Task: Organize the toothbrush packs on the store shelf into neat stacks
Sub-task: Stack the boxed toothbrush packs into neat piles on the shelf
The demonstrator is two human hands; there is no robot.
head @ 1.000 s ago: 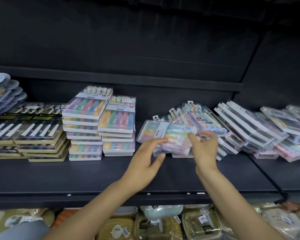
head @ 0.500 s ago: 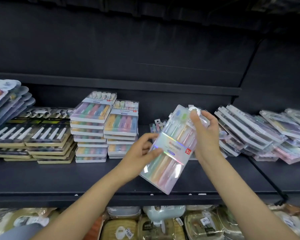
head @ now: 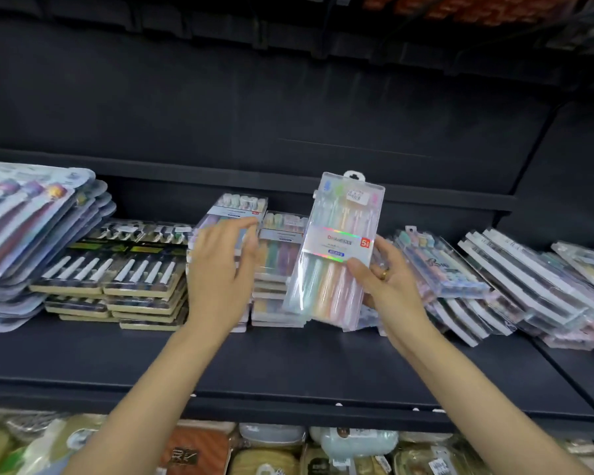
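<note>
Right hand (head: pixel 388 282) pinches the upright toothbrush pack (head: pixel 336 252) by one edge while left hand (head: pixel 220 265), fingers spread, holds nothing; such a thin grip could let it slip onto the shelf (head: pixel 288 365).

Both forearms are bare, no sleeves showing. The right hand (head: pixel 388 286) wears a gold ring (head: pixel 384 274); the left hand (head: pixel 220 269) wears nothing.
</note>
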